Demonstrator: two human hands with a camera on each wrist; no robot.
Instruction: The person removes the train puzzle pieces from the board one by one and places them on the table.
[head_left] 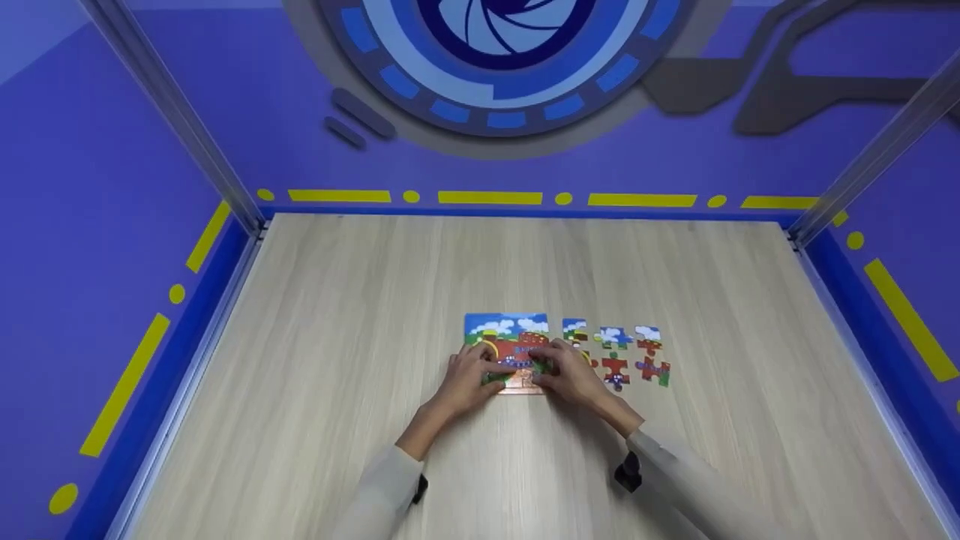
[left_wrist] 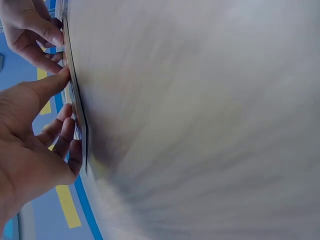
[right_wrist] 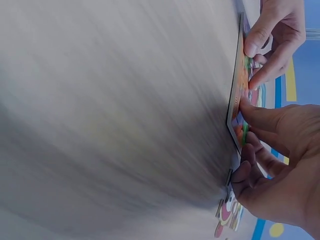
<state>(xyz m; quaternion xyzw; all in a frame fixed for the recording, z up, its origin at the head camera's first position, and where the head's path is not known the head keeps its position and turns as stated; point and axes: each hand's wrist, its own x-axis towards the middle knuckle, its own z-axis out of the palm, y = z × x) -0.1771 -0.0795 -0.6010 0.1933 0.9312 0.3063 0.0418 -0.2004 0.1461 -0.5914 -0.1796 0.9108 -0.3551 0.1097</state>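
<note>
A jigsaw puzzle in a flat tray [head_left: 506, 324] lies on the table, showing sky, clouds and a red vehicle. On its left part rests my left hand [head_left: 466, 379], its index finger stretched over the picture and its thumb near the front edge. My right hand [head_left: 576, 376] is over the right part. Its thumb and bent index finger stand on either side of a green puzzle piece [head_left: 543, 367], pinching it at the board's surface. In the right wrist view the right thumb touches the board [right_wrist: 239, 85]; the fingers partly hide the piece.
Several loose puzzle pieces [head_left: 615, 369] lie in rows right of the board, the nearest partly under the right hand. The wooden table [head_left: 337, 322] is bounded by blue-purple panels [head_left: 480, 169] at the back and sides.
</note>
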